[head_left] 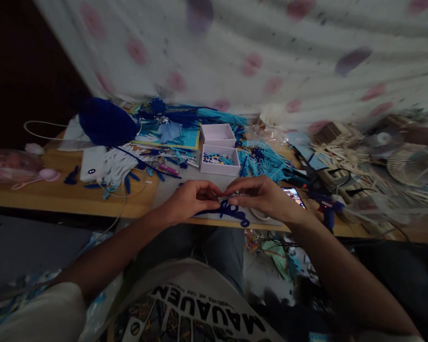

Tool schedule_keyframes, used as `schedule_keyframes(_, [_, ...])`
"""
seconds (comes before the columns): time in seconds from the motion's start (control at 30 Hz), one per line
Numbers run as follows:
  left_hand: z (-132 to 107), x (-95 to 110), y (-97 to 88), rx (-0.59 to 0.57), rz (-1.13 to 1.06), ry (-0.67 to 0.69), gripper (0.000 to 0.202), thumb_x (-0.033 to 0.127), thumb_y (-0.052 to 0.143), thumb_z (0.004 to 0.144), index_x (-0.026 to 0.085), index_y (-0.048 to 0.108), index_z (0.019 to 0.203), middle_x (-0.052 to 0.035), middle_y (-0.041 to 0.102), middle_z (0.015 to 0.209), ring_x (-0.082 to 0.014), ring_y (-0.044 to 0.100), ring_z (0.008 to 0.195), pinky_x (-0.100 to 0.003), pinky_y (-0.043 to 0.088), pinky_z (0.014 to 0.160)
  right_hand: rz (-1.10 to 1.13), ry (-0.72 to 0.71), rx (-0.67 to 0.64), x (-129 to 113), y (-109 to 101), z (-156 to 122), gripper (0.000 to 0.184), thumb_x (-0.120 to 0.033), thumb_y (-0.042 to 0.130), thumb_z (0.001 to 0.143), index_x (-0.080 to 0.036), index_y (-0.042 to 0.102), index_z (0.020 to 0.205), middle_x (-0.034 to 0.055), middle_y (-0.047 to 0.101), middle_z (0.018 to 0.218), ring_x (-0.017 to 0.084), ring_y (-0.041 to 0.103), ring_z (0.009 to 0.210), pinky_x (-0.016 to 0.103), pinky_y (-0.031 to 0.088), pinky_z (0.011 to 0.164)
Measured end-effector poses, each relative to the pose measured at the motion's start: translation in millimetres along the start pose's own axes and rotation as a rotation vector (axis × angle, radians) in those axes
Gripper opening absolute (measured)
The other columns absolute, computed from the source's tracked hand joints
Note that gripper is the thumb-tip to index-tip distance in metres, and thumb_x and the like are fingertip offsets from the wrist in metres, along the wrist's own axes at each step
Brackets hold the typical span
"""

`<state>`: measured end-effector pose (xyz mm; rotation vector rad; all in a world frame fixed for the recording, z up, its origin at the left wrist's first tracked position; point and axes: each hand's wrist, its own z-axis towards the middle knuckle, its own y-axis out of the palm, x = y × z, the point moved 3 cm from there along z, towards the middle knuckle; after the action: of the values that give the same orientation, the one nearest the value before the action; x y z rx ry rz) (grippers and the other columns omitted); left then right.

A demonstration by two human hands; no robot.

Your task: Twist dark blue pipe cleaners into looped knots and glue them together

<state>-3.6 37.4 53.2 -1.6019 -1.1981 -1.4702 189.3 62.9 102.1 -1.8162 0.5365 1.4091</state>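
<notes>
Shirt [199, 295]; blue loops [240, 216]; cluttered table [66, 200]; spotted curtain [221, 52].

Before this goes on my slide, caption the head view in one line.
Left hand and right hand pinch a looped blue craft piece near an open white box of small pieces.

dimly lit, pink-spotted white curtain [231, 52] behind a long wooden table [57, 198]
</notes>
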Motion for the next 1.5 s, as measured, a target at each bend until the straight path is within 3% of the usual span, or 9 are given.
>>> schedule_keyframes(0.13, [-3,9,1.2,-0.029,-0.039,0.037,0.032,0.019,0.089,0.062,0.016,0.07,0.088,0.0001,0.073,0.075,-0.0145,0.069,0.074,-0.028,0.054,0.079,0.037,0.022,-0.091,-1,-10,9,0.021,-0.035,0.083,0.076,-0.018,0.083,0.089,0.0033,0.077,0.076,0.014,0.066,0.067,0.027,0.052,0.066])
schedule_keyframes(0.27, [-7,14,-0.3,0.003,-0.091,0.096,0.026,0.02,0.09,0.062,0.016,0.071,0.079,-0.0002,0.073,0.075,-0.0129,0.068,0.072,-0.026,0.054,0.076,0.163,0.002,-0.124,9,-7,10,0.02,-0.034,0.084,0.076,-0.021,0.084,0.091,0.0041,0.08,0.084,0.015,0.069,0.072,0.027,0.055,0.071])
schedule_keyframes(0.4, [-9,10,-2.8,0.083,-0.187,0.134,0.025,0.024,0.091,0.061,0.015,0.076,0.079,-0.0017,0.075,0.074,-0.0138,0.068,0.07,-0.027,0.055,0.072,0.36,0.023,0.025,17,9,7,0.027,-0.039,0.091,0.066,-0.023,0.084,0.086,0.0048,0.08,0.086,0.016,0.069,0.071,0.028,0.056,0.069])
schedule_keyframes(0.57, [-8,4,-3.0,0.148,-0.365,0.108,0.028,0.027,0.093,0.06,0.016,0.079,0.083,-0.0034,0.077,0.076,-0.0159,0.07,0.067,-0.03,0.06,0.069,0.523,0.087,0.258,22,24,6,0.036,-0.046,0.097,0.053,-0.022,0.082,0.074,0.0027,0.074,0.066,0.013,0.061,0.055,0.024,0.05,0.055])
schedule_keyframes(0.7, [-9,2,-0.6,0.178,-0.454,0.061,0.031,0.029,0.094,0.057,0.016,0.081,0.082,-0.0044,0.078,0.077,-0.0167,0.071,0.066,-0.032,0.062,0.069,0.486,-0.043,0.365,25,25,4,0.035,-0.05,0.097,0.052,-0.024,0.081,0.072,0.0011,0.071,0.064,0.012,0.056,0.055,0.025,0.046,0.055])
schedule_keyframes(0.83, [-11,2,1.5,0.19,-0.52,0.028,0.031,0.027,0.095,0.054,0.016,0.081,0.08,-0.0039,0.078,0.078,-0.0167,0.071,0.067,-0.033,0.063,0.069,0.307,-0.136,0.35,25,25,2,0.036,-0.057,0.09,0.062,-0.024,0.081,0.075,0.0043,0.074,0.076,0.016,0.059,0.064,0.029,0.049,0.06])
schedule_keyframes(0.97, [-14,1,2.0,0.186,-0.498,0.008,0.03,0.026,0.092,0.059,0.016,0.081,0.085,-0.0047,0.079,0.082,-0.0178,0.072,0.07,-0.036,0.063,0.075,0.227,-0.113,0.311,29,26,4,0.036,-0.057,0.089,0.063,-0.024,0.08,0.074,0.0051,0.074,0.076,0.019,0.063,0.067,0.031,0.053,0.062])
schedule_keyframes(1.23, [-20,3,2.0,0.105,-0.447,0.01,0.034,0.026,0.09,0.066,0.018,0.082,0.097,-0.0071,0.081,0.096,-0.0204,0.075,0.085,-0.037,0.059,0.09,0.31,-0.044,0.434,44,28,4,0.032,-0.053,0.089,0.063,-0.024,0.08,0.074,0.0045,0.074,0.072,0.016,0.058,0.059,0.03,0.051,0.059])
schedule_keyframes(1.5, [-17,4,1.7,0.167,-0.199,0.054,0.031,0.023,0.09,0.063,0.018,0.082,0.093,-0.0054,0.082,0.091,-0.0208,0.075,0.082,-0.038,0.058,0.09,0.331,-0.151,0.303,40,25,0,0.04,-0.061,0.089,0.06,-0.024,0.081,0.075,0.0033,0.069,0.072,0.016,0.057,0.06,0.029,0.05,0.059])
